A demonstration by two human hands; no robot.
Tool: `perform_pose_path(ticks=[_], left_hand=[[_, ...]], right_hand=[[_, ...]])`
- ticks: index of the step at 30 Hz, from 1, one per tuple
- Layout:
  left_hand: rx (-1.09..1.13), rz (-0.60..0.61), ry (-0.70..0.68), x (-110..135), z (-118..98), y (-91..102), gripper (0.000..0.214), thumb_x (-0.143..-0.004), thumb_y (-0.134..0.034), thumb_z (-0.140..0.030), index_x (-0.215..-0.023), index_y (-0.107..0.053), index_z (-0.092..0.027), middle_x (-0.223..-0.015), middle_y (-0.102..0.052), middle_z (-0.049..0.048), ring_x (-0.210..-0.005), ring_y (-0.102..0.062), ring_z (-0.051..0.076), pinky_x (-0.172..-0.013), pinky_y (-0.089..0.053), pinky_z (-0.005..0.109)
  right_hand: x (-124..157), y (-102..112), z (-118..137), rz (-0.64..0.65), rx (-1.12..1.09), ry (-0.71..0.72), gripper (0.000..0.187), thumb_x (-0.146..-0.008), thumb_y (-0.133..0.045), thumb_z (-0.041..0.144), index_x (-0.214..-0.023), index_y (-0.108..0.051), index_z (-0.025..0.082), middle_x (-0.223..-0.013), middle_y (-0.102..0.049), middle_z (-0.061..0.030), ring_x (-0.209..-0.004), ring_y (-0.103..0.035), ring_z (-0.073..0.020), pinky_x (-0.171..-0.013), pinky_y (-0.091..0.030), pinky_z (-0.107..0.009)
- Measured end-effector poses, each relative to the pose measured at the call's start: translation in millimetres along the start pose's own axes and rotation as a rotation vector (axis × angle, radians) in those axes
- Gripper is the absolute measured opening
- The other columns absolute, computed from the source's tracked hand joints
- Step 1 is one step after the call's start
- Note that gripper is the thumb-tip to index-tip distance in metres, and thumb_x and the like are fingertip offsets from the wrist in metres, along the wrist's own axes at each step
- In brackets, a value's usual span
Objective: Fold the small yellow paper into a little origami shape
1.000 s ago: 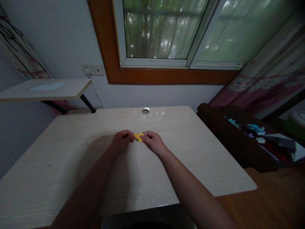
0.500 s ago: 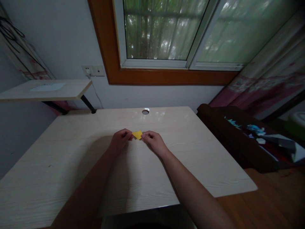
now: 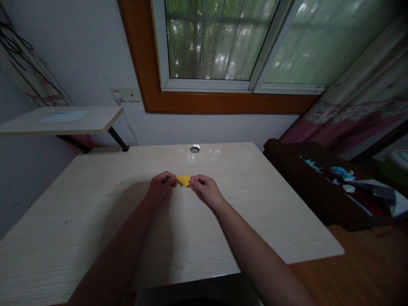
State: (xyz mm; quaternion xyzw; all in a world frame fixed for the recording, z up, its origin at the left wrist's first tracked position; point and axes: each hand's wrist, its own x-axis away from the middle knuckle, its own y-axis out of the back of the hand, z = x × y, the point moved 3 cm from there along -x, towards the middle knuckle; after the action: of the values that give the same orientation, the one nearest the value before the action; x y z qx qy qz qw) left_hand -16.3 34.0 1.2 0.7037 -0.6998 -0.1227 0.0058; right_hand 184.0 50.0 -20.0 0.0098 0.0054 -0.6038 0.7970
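Observation:
A small folded piece of yellow paper (image 3: pixel 184 180) lies at the middle of a pale wooden desk (image 3: pixel 95 212). My left hand (image 3: pixel 161 187) pinches its left end with curled fingers. My right hand (image 3: pixel 205 189) pinches its right end the same way. Both hands rest low on the desk top, and only a small triangle of the paper shows between the fingertips.
A round cable hole (image 3: pixel 194 149) sits near the desk's far edge. A side shelf (image 3: pixel 63 120) juts out at the left, under a wall socket (image 3: pixel 124 94). A dark wooden bed frame (image 3: pixel 306 178) with bedding stands at the right. A window is behind.
The yellow paper has turned a little between my fingers and now shows a flatter triangular shape. Both hands have shifted slightly away from me.

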Motion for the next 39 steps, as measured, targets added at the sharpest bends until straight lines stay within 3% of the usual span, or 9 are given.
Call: perform_pose_path(ticks=[8,12,17,21,30,39], left_hand=[[-0.024,0.009,-0.022,2,-4,-0.9,0.028,-0.087,-0.058,-0.043,-0.08,-0.064,-0.016,-0.074,-0.07,0.0034,-0.068,-0.065,0.015,-0.069,-0.055,0.028],[-0.012,0.004,-0.042,1,-1,-1.1,0.028,-0.087,-0.06,-0.043,-0.094,-0.064,-0.017,-0.081,-0.071,0.0041,-0.068,-0.066,0.015,-0.067,-0.054,0.027],[-0.081,0.029,-0.256,0,-3,1.6,0.025,-0.088,-0.063,-0.038,-0.102,-0.07,-0.019,-0.106,-0.066,0.0093,-0.084,-0.067,0.017,-0.071,-0.054,0.028],[-0.138,0.081,-0.349,2,-7,1.4,0.02,-0.089,-0.061,-0.031,-0.103,-0.072,-0.021,-0.11,-0.063,0.0101,-0.1,-0.065,0.019,-0.076,-0.055,0.029],[-0.113,0.144,-0.331,6,-11,-5.0,0.023,-0.085,-0.066,-0.032,-0.105,-0.07,-0.021,-0.108,-0.065,0.0094,-0.098,-0.065,0.019,-0.077,-0.058,0.03],[-0.093,0.179,-0.232,3,3,-5.7,0.032,-0.08,-0.072,-0.035,-0.109,-0.072,-0.023,-0.107,-0.069,0.0084,-0.095,-0.068,0.02,-0.084,-0.057,0.032]], right_hand=[[2,0,3,0.01,-0.023,-0.007,0.03,-0.076,-0.07,0.045,-0.083,-0.071,0.015,-0.07,-0.065,-0.0013,-0.056,-0.043,-0.0099,-0.053,-0.029,-0.024],[3,0,3,0.016,-0.021,-0.018,0.032,-0.076,-0.07,0.047,-0.08,-0.071,0.016,-0.068,-0.064,-0.0013,-0.054,-0.041,-0.0097,-0.051,-0.028,-0.024],[2,0,0,0.01,-0.05,-0.019,0.032,-0.075,-0.071,0.047,-0.081,-0.071,0.016,-0.067,-0.064,-0.0011,-0.056,-0.045,-0.0102,-0.054,-0.032,-0.024],[3,0,1,0.013,-0.05,-0.025,0.031,-0.075,-0.071,0.046,-0.081,-0.072,0.016,-0.067,-0.065,-0.0013,-0.058,-0.047,-0.0107,-0.055,-0.034,-0.024],[3,-1,2,0.019,-0.053,-0.05,0.032,-0.073,-0.072,0.049,-0.078,-0.07,0.017,-0.065,-0.064,-0.0007,-0.055,-0.047,-0.0107,-0.053,-0.033,-0.024],[5,-2,7,0.053,-0.067,-0.015,0.028,-0.077,-0.07,0.045,-0.075,-0.067,0.017,-0.065,-0.062,0.0006,-0.056,-0.047,-0.0103,-0.057,-0.035,-0.025]])
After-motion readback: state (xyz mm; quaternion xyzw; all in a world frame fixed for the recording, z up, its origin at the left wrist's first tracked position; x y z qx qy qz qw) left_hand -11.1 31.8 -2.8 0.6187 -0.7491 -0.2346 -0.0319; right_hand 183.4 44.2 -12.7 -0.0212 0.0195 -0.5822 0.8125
